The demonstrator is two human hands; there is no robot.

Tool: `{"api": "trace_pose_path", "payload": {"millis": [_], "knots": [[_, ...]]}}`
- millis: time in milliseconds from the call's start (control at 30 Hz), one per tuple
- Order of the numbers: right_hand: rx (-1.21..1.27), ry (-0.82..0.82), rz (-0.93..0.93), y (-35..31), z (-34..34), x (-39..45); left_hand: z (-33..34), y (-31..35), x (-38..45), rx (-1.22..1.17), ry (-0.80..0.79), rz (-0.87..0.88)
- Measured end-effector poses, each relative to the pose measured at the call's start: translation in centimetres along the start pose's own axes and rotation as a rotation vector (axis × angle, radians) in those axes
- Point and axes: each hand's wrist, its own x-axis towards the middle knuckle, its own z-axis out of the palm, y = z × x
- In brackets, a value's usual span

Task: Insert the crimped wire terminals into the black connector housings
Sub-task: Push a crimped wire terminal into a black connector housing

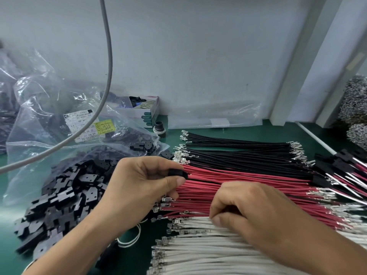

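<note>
My left hand (143, 185) pinches a small black connector housing (177, 173) between thumb and fingers, just above the left ends of the red wires (248, 183). My right hand (256, 211) has its fingers curled down onto the boundary between the red wires and the white wires (198, 253), pinching at wires there; which wire it grips is hidden by the fingers. Black wires (238, 149) lie in a row behind the red ones. All wires carry crimped metal terminals (179, 156) at their ends.
A heap of loose black housings (65, 197) spills from a clear plastic bag (39, 108) at the left. Finished assemblies (345, 171) lie at the right. A small box (148, 112) and grey cable (107, 56) stand behind, on the green mat (174, 133).
</note>
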Motion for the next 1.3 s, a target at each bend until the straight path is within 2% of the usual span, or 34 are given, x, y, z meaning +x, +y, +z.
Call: {"api": "trace_pose_path", "payload": {"millis": [100,267,467,600,733,967,1200,1300], "knots": [[0.094,0.062,0.024,0.6,-0.2,0.2,0.0,0.1,0.0,-0.004,-0.002,-0.001],[0.299,0.265,0.001,0.8,0.0,0.5,0.1,0.4,-0.2,-0.025,0.012,0.013],[0.423,0.338,-0.039,1.0,0.0,0.5,0.2,0.9,-0.4,-0.059,-0.002,0.057],[0.375,0.542,-0.133,0.2,0.4,0.6,0.4,1.1,-0.5,-0.09,-0.029,0.085],[0.298,0.643,-0.156,-0.4,1.1,0.6,0.5,1.3,-0.6,-0.091,-0.023,0.111],[0.04,0.703,-0.121,-1.2,1.1,0.6,0.5,1.5,-0.7,-0.1,-0.035,0.106],[-0.141,0.745,-0.165,-1.2,1.4,0.8,0.5,1.2,-0.7,-0.087,-0.051,0.079],[-0.129,0.741,-0.224,-1.1,1.5,0.9,0.4,1.2,-0.8,-0.064,-0.058,0.096]]}}
